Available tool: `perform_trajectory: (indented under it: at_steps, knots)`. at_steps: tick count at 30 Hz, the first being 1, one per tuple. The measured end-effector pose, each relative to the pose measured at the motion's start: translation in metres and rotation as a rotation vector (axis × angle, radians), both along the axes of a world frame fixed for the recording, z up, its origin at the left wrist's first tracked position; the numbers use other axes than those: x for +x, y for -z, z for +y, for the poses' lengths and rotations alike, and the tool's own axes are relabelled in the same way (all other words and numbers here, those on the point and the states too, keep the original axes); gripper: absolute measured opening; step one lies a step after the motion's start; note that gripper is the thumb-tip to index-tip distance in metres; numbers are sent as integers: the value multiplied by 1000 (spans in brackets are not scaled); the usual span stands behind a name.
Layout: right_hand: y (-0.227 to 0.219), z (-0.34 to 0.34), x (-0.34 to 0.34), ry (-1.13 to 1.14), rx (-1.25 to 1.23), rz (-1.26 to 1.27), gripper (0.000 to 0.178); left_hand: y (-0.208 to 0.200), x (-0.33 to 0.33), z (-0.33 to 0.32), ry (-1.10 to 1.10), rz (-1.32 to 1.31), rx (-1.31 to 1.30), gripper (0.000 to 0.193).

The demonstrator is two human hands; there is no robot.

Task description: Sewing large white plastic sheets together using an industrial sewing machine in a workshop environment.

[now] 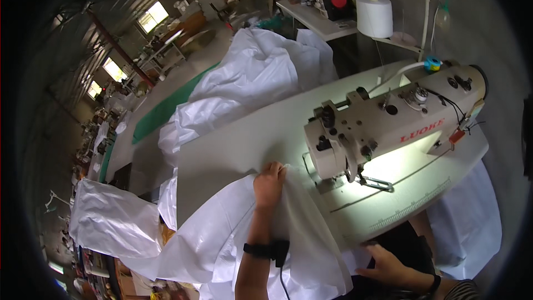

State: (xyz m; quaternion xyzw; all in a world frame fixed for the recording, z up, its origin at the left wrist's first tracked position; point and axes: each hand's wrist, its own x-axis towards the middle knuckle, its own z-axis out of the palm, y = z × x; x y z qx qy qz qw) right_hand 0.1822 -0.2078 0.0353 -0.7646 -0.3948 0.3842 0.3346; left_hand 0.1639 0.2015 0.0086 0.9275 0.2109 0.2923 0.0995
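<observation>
White fabric (222, 233) drapes over the sewing table's (233, 144) near edge, looking light, limp and slippery. Left hand (270, 184) bunches its top edge beside the sewing machine (388, 122); right hand (388, 266) lies spread on the lower hem.

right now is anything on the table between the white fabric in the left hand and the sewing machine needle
Nothing visible. The left hand grips the white fabric at its leading edge, and only a bare strip of table lies between it and the needle area of the sewing machine.
</observation>
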Motion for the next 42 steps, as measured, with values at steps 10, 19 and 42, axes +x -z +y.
perform_trajectory:
  at_steps: [10,19,42]
  knots:
    - [56,4,-16,41,17,510,43,2,-4,-86,119,11,-19,11]
    - [64,-71,43,101,146,363,42,-12,-11,-197,169,188,-55,7]
    - [34,-35,56,281,273,439,25,-22,2,-197,116,262,-167,14]
